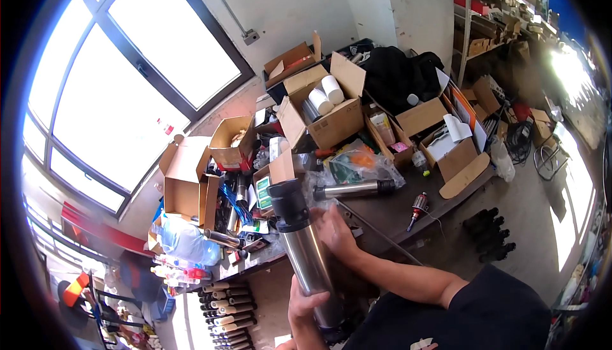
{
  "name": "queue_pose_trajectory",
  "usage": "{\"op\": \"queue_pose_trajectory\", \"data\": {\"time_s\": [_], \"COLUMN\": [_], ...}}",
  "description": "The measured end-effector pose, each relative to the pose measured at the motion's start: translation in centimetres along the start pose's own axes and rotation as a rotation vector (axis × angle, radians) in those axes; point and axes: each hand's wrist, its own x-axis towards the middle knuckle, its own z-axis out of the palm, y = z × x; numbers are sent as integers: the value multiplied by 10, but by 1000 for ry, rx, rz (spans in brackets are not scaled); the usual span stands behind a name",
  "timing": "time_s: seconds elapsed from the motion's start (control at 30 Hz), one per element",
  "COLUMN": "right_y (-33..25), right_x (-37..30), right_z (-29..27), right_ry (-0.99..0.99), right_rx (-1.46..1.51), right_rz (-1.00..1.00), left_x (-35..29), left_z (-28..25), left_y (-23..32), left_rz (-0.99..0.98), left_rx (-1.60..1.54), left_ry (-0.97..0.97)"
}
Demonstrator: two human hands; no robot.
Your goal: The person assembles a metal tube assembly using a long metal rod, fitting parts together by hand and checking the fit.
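Note:
A long, shiny steel cylinder (pixel 305 257) with black end fittings leans upright in front of me, its top tilted slightly left. My left hand (pixel 305 300) is wrapped around its lower part, thumb across the front. Close against its upper right side is my right hand (pixel 336 234), fingers stretched upward just below the black top fitting (pixel 290 204); the cylinder partly covers the fingertips. A darker black fitting is at the lower end, near my shirt. Behind the cylinder, a second steel tube (pixel 354 189) with black ends lies on the workbench beside a clear plastic bag (pixel 366 165).
Open cardboard boxes (pixel 338 123) crowd the dark workbench (pixel 382 222), one holding white rolls. A motor armature (pixel 418 210) lies near the edge. Black parts (pixel 489 234) stand on the floor to the right; several tubes (pixel 226 315) are lined up below left. Bottles (pixel 182 272) stand at the left.

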Motion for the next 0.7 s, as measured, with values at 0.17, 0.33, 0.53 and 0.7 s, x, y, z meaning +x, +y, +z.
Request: {"op": "queue_pose_trajectory", "data": {"time_s": [0.17, 0.33, 0.53, 0.7], "right_y": [-6, -24, -1, -13], "right_x": [13, -35, -81, -42], "right_z": [-3, -22, 4, 9], "right_ry": [132, -304, 65, -158], "right_rx": [-169, -379, -127, 134], "right_rz": [18, 493, 659, 394], "left_x": [5, 3, 22, 1], "left_z": [18, 10, 41, 44], "left_y": [-4, -8, 27, 27], "left_rz": [66, 201, -9, -156], "left_rx": [227, 136, 826, 980], "left_ry": [229, 318, 489, 462]}}
